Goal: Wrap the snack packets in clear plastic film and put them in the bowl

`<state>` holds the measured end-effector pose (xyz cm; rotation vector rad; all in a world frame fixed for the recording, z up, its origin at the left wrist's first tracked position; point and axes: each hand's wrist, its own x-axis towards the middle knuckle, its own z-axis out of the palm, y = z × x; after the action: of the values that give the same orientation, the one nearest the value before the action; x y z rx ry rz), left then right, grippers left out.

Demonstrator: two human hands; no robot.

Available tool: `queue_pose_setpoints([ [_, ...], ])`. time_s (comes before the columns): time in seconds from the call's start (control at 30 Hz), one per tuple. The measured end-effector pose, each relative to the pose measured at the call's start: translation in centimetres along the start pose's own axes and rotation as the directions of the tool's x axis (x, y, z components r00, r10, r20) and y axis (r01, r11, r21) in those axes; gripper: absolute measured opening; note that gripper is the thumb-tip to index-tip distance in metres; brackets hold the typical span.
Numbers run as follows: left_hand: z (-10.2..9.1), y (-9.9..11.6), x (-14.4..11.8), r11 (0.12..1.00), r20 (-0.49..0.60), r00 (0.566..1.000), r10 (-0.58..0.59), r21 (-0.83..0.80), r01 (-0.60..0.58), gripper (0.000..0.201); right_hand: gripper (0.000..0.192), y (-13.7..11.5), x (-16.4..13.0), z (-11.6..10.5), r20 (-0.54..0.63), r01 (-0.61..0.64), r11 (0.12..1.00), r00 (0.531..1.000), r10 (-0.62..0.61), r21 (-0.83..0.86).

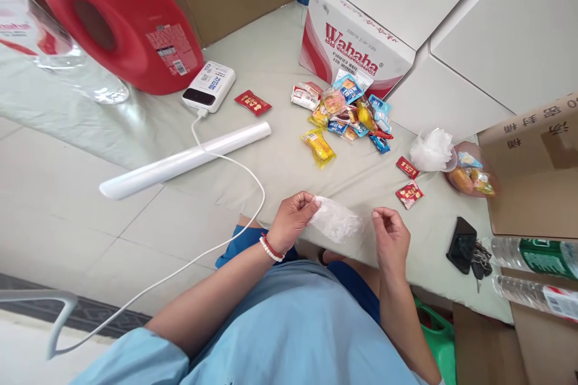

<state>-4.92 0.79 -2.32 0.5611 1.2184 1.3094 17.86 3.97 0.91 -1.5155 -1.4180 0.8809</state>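
Note:
My left hand [293, 222] pinches one end of a small clear plastic bag [336, 221], which hangs crinkled and flat near the table's front edge. Just right of the bag's other end is my right hand [392, 240], its thumb and fingers pressed together. A small gap shows between it and the bag, and whether anything thin is in its fingertips I cannot make out. Beyond the hands lies a heap of wrapped snacks [347, 108], with a yellow-wrapped snack [318, 147] at its near side. Two red packets [409, 194] lie farther right.
A white plastic bundle [432, 150] sits beside a pinkish bowl [474, 183] of snacks. Left are a white tube-shaped bar [185, 159], a cabled white device [210, 86] and a red jug [130, 24]. A Wahaha carton [356, 42] stands behind; keys [481, 261] and bottles lie right.

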Motion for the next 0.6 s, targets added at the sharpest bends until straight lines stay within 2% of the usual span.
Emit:
queue_pose_setpoints([
  [0.03, 0.1, 0.0, -0.1, 1.000, -0.006, 1.000, 0.008, 0.022, -0.008, 0.048, 0.019, -0.3, -0.5, 0.3, 0.007, 0.121, 0.991, 0.993, -0.121, -0.059],
  [0.07, 0.2, -0.1, -0.1, 0.999, -0.007, 1.000, 0.020, 0.042, -0.020, 0.048, 0.016, -0.7, -1.0, 0.7, 0.072, 0.239, 0.965, 0.970, -0.233, -0.106],
  [0.13, 0.4, -0.2, -0.2, 0.997, 0.006, 0.999, 0.042, 0.065, -0.043, 0.047, 0.016, -1.4, -1.9, 1.9, 0.293, 0.446, 0.882, 0.873, -0.391, -0.154],
  [0.2, 0.4, -0.3, -0.2, 0.997, 0.025, 0.999, 0.047, 0.063, -0.048, 0.047, 0.014, -1.7, -2.3, 3.2, 0.450, 0.558, 0.815, 0.775, -0.444, -0.158],
  [0.23, 0.3, -0.3, -0.2, 0.997, 0.041, 0.998, 0.039, 0.059, -0.041, 0.048, 0.011, -1.6, -2.3, 3.7, 0.479, 0.566, 0.810, 0.759, -0.440, -0.153],
  [0.3, -0.2, -0.2, -0.1, 0.999, 0.091, 0.996, 0.011, 0.048, -0.016, 0.054, 0.011, -1.1, -2.1, 3.9, 0.479, 0.489, 0.863, 0.792, -0.378, -0.127],
  [0.4, -1.1, 0.1, -0.1, 1.000, 0.173, 0.985, -0.023, -0.008, 0.025, 0.061, 0.013, -0.5, -1.4, 2.6, 0.443, 0.217, 0.975, 0.880, -0.171, -0.053],
  [0.47, -1.3, 0.2, -0.1, 0.999, 0.168, 0.986, -0.021, -0.045, 0.029, 0.061, 0.016, -0.7, -1.2, 1.7, 0.430, 0.132, 0.991, 0.896, -0.109, -0.024],
  [0.53, -0.9, 0.2, -0.2, 0.998, 0.126, 0.992, -0.013, -0.055, 0.020, 0.059, 0.016, -1.1, -1.4, 1.6, 0.459, 0.217, 0.975, 0.871, -0.174, -0.042],
  [0.6, -0.1, 0.1, -0.3, 0.998, 0.098, 0.995, -0.016, -0.053, 0.022, 0.059, 0.017, -1.5, -2.0, 2.5, 0.505, 0.357, 0.931, 0.819, -0.271, -0.080],
])
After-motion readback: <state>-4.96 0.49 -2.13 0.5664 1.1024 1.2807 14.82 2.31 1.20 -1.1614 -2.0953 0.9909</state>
